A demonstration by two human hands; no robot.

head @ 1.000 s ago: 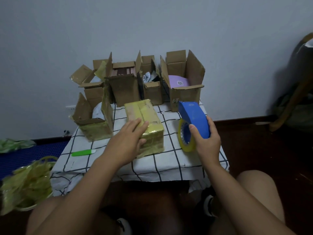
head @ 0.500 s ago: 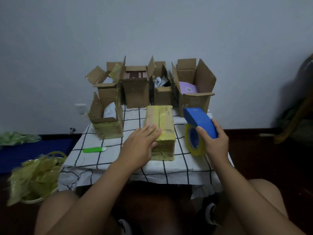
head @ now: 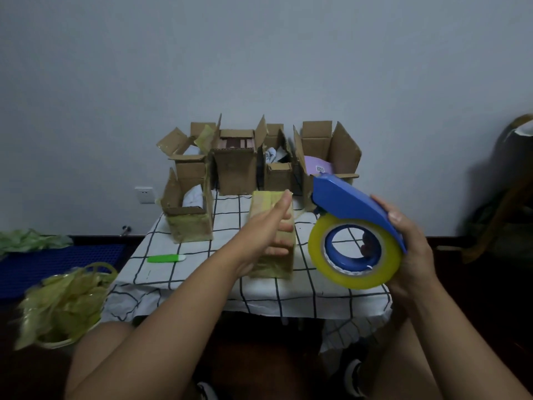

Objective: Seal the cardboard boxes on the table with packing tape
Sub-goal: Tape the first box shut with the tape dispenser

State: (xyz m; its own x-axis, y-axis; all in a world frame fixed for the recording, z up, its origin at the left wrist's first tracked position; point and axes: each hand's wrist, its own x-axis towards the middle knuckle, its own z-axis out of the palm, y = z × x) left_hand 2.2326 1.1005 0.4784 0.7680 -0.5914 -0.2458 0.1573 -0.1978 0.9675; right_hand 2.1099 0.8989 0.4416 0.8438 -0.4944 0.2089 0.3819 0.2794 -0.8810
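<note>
A closed box wrapped in yellowish tape [head: 264, 204] lies lengthwise in the middle of the table [head: 202, 272]. My left hand [head: 268, 229] is stretched out over it with straight fingers. My right hand [head: 409, 249] grips a blue tape dispenser [head: 350, 203] loaded with a yellow tape roll [head: 353, 251], raised above the table's right side. Several open cardboard boxes [head: 235, 166] stand along the back edge, and another open box [head: 187, 217] sits at the left.
A green cutter [head: 165, 258] lies on the checked cloth near the left front. A basket of crumpled yellow tape scraps [head: 63, 304] stands on the floor at left, beside a blue mat [head: 57, 255]. A chair [head: 501, 197] is at the far right.
My right hand has lifted the dispenser up and toward me. My left hand has slid forward along the taped box, with its fingers straightened. The camera has tilted up.
</note>
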